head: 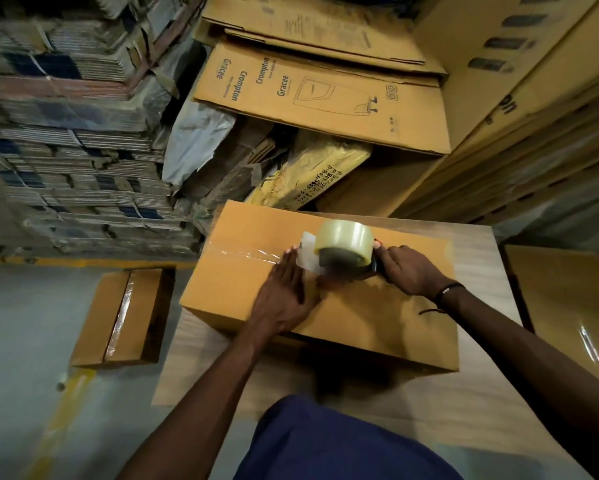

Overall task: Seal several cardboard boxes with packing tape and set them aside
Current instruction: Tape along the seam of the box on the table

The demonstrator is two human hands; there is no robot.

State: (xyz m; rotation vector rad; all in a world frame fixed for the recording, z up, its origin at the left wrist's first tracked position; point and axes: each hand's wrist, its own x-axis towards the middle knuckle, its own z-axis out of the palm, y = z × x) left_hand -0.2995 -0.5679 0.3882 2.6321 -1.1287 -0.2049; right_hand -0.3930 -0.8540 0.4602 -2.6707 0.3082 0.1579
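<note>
Head view: cardboard box (343, 306) lies on bench (481, 393). Left hand (284, 292) flat, fingers straight, pressing tape strip (242, 253) onto box top. Right hand (405, 270) grips tape dispenser (345, 245) on box. Taped box (121, 318) on floor, left of bench.

Tan cardboard box (343, 306) under a clear, pale-yellowish tape roll (345, 239); at eleven o'clock, grey-and-blue striped flat stacks (66, 133); yellow floor line (62, 420) at seven o'clock.

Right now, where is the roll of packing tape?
The tape roll sits on top of the box on the table, just right of centre, between the left hand and right hand.
</note>
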